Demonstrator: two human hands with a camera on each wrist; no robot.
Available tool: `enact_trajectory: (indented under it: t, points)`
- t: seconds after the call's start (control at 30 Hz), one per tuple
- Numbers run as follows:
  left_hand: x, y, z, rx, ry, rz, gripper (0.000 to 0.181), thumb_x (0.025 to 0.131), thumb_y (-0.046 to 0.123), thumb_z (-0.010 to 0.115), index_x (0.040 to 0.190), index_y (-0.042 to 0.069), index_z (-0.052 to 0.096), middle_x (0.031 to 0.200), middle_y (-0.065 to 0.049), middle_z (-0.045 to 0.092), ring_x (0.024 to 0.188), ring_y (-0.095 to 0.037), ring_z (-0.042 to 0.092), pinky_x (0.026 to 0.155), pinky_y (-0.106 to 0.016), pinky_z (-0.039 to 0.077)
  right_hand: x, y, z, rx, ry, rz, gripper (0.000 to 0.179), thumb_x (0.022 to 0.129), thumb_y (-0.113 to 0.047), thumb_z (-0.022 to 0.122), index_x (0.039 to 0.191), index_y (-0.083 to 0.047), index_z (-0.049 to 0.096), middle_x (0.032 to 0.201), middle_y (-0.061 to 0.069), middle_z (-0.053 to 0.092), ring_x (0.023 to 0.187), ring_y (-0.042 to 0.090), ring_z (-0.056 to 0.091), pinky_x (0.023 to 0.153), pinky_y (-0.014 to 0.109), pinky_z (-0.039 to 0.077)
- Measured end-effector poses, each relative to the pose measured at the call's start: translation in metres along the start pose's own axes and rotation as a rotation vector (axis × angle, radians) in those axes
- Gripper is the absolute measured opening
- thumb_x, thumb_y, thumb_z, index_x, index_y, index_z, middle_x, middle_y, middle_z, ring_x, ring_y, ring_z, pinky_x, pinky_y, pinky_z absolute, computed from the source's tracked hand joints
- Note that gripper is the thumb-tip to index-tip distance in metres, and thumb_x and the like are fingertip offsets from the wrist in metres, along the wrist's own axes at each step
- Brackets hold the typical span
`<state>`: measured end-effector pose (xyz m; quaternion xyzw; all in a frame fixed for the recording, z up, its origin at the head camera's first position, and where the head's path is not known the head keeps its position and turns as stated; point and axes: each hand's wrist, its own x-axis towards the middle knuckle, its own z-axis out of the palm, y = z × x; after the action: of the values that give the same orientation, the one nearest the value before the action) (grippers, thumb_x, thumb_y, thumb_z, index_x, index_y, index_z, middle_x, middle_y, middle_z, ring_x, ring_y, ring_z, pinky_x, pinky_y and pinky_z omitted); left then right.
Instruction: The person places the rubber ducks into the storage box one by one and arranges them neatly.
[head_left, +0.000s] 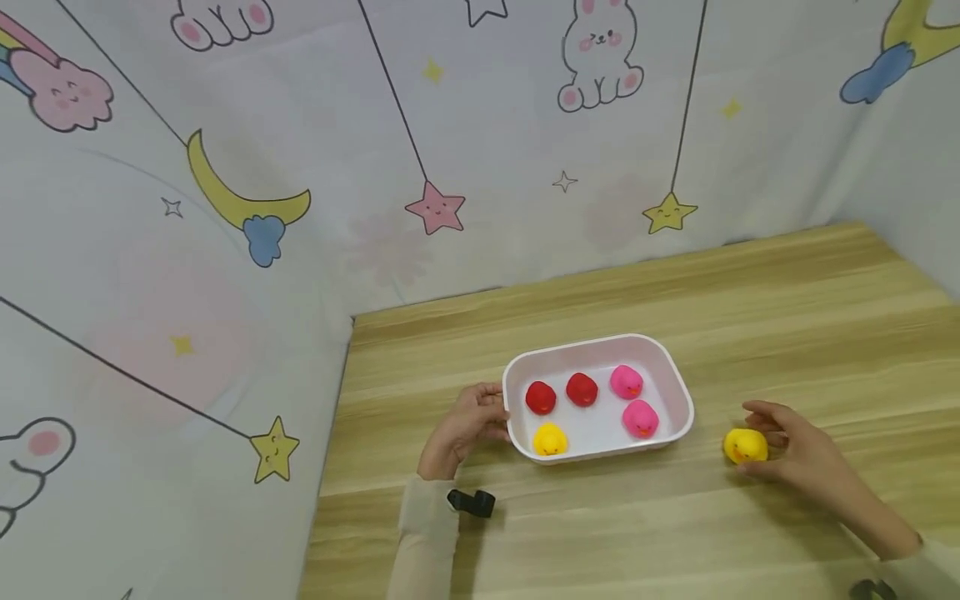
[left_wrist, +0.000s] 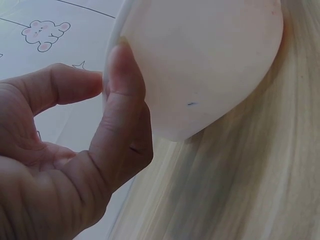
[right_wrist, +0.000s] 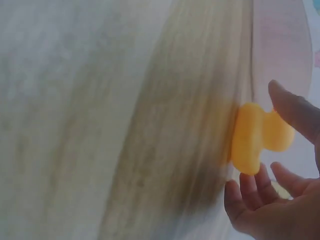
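Note:
At the left end of a white plastic tub, my left hand pinches the rim between thumb and fingers. The left wrist view shows the thumb against the outer wall of the tub. Beyond the tub's right end, a yellow rubber duck sits on the table. Around it are the spread thumb and fingers of my right hand. In the right wrist view the thumb overlaps the head of the duck, and the fingertips are close by its body.
Inside the tub are two red ducks, two pink ducks and another yellow duck. The wood-grain table meets a white printed cloth at its back and left sides.

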<state>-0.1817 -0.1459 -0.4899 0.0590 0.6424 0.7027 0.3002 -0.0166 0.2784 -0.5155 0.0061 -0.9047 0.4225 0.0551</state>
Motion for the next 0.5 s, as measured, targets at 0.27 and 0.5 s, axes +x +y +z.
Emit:
enact_trajectory:
  t: [0.27,0.5]
  points:
    - [-0.002,0.0,0.001,0.012,-0.005,0.006,0.05,0.085,-0.011,0.054,0.132,-0.02,0.04,0.096,-0.014,0.064,0.065,-0.012,0.063,0.056,-0.024,0.061,0.015,0.008,0.007,-0.044,0.051,-0.122,0.072,0.061,-0.002,0.095,0.121,0.008,0.058,0.101,0.014,0.061,0.086,-0.008,0.049,0.071,0.004,0.044]
    - [-0.003,0.002,0.001,0.008,0.002,0.009,0.049,0.085,-0.011,0.053,0.131,-0.019,0.041,0.096,-0.013,0.063,0.066,-0.011,0.062,0.055,-0.023,0.061,0.022,0.013,-0.002,0.217,0.003,-0.147,0.066,0.067,0.015,0.084,0.126,0.012,0.054,0.115,-0.021,0.062,0.101,-0.011,0.056,0.085,0.002,0.046]
